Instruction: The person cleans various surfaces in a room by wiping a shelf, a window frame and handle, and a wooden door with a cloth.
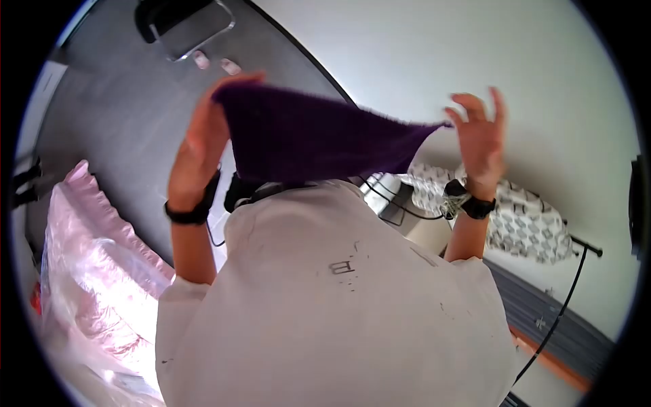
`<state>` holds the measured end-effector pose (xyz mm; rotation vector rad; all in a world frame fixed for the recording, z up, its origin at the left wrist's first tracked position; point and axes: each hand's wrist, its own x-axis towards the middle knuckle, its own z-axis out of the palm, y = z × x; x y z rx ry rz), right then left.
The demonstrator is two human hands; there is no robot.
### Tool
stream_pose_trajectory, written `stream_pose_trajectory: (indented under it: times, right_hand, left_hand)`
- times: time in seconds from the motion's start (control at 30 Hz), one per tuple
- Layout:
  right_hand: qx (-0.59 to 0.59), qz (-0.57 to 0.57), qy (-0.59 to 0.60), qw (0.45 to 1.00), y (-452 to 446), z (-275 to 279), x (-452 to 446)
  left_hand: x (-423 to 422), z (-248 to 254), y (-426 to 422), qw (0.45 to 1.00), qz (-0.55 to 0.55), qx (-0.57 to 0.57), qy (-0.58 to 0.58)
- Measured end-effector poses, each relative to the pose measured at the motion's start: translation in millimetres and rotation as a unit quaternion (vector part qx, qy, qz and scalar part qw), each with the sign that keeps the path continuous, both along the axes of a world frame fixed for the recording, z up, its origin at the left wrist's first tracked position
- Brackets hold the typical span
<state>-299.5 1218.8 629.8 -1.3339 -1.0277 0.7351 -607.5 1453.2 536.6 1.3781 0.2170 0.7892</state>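
A dark purple cloth is stretched between my two hands in front of my chest. At its upper left corner, my left hand grips the fabric, with the fingers partly behind it and blurred. The narrow right corner is pinched at the fingertips of my right hand, whose other fingers are raised and apart. Both wrists wear black bands. Below the cloth is my pale shirt, with a small dark print.
A shiny pink quilted cover lies at the left. A black chair and pink slippers are on the grey floor. On the right are patterned fabric, a black metal rod and a pale wall.
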Motion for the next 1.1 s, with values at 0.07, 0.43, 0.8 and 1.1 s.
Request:
stream_pose_trajectory:
  times: [0.07, 0.43, 0.8, 1.1]
  right_hand:
    - [-0.052, 0.091, 0.089, 0.991, 54, -52, 10]
    - [-0.077, 0.307, 0.456, 0.832, 394, -143, -98]
    - [-0.345, 0.464, 0.293, 0.762, 692, -131, -217]
    - [-0.405, 0.534, 0.003, 0.742, 899, -164, -321]
  left_hand:
    - [-2, -63, 39, 0.984, -0.049, -0.147, 0.084]
    - [-81, -67, 195, 0.908, 0.092, -0.391, -0.114]
    - [-246, -87, 407, 0.856, -0.059, -0.483, -0.177]
    - [-325, -99, 534, 0.815, 0.384, -0.406, 0.153]
